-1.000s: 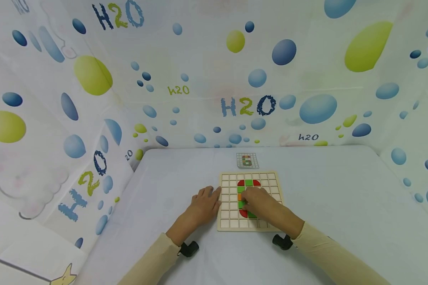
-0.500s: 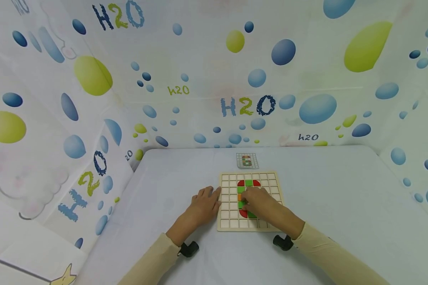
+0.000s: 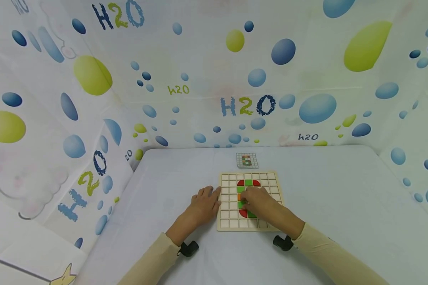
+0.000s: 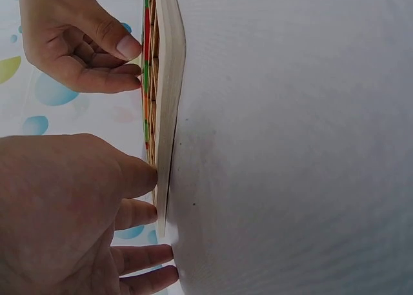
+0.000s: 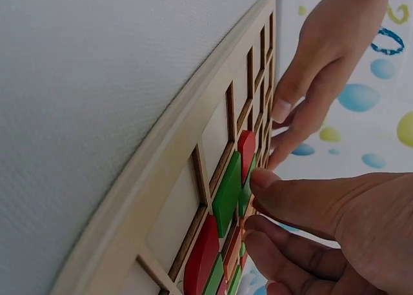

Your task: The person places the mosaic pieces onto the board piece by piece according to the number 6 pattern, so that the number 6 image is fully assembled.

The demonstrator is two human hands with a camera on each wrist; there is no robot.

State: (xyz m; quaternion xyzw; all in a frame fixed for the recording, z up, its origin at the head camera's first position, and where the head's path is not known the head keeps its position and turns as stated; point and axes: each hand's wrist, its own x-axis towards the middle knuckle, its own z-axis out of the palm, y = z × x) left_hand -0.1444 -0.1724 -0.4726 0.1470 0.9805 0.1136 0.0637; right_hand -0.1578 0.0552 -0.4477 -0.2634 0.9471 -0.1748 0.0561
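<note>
A square wooden grid board [image 3: 232, 228] lies on the white table, with red, green and orange tiles set in its cells. Along the top of the pattern, a green tile [image 3: 248, 182] sits between two rounded red ones. My left hand [image 3: 204, 204] rests at the board's left edge, thumb and forefinger against the frame and the other fingertips on the tabletop. Over the pattern, my right hand [image 3: 262, 204] touches the tiles with thumb and bent fingers slightly apart, covering part of them. The right wrist view shows the thumb right at a green tile, near a rounded red tile [image 5: 201, 259].
Beyond the board lies a small gridded card [image 3: 247, 160] with a coloured figure like a 6. Black wrist cameras [image 3: 189, 249] hang under both forearms. A white cloth wall [image 3: 207, 114] with coloured spots stands behind the table.
</note>
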